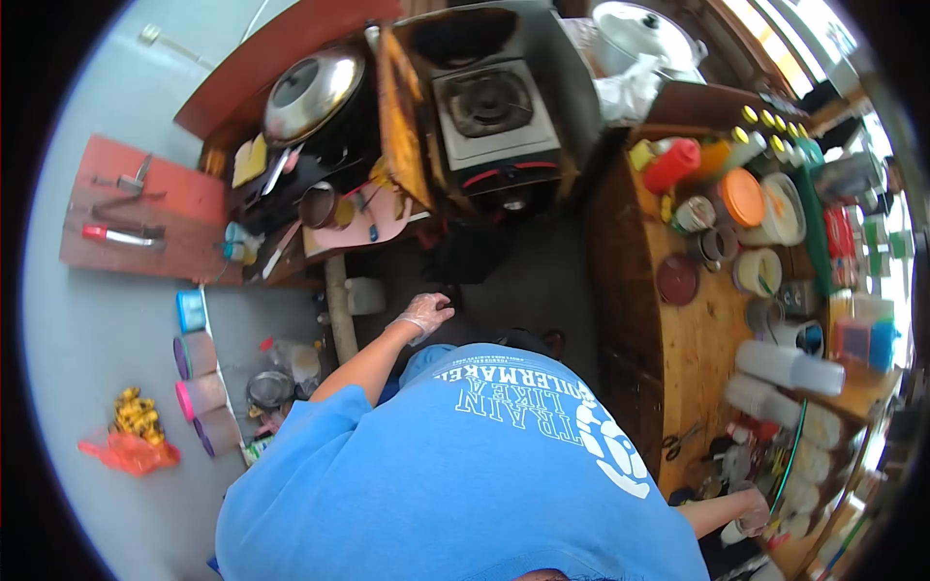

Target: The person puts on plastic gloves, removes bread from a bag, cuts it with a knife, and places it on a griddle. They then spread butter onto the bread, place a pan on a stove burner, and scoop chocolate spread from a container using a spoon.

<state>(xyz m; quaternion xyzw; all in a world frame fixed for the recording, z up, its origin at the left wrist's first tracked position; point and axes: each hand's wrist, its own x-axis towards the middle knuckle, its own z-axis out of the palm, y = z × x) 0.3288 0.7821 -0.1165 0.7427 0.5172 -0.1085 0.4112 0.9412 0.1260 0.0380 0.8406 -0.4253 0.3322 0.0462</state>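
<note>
My left hand (423, 315), in a clear plastic glove, hangs in front of my body over the dark floor. Its fingers are loosely bent and apart, and I see nothing in them. Far out to the right, my right hand (746, 508), also gloved, is at the near end of the wooden counter (690, 373). Its fingers look closed at a small white object (733, 533), perhaps a cup; the hand partly hides it and I cannot make out its kind. Scissors (681, 443) and stacked clear plastic cups (787, 368) lie farther along that counter.
Ahead is a gas stove (494, 111) inside a metal surround. A large lidded pot (315, 95) and a pink cutting board (373, 221) are at the left. Sauce bottles (671, 165) and an orange-lidded tub (741, 198) crowd the right counter. Bananas (138, 416) lie at far left.
</note>
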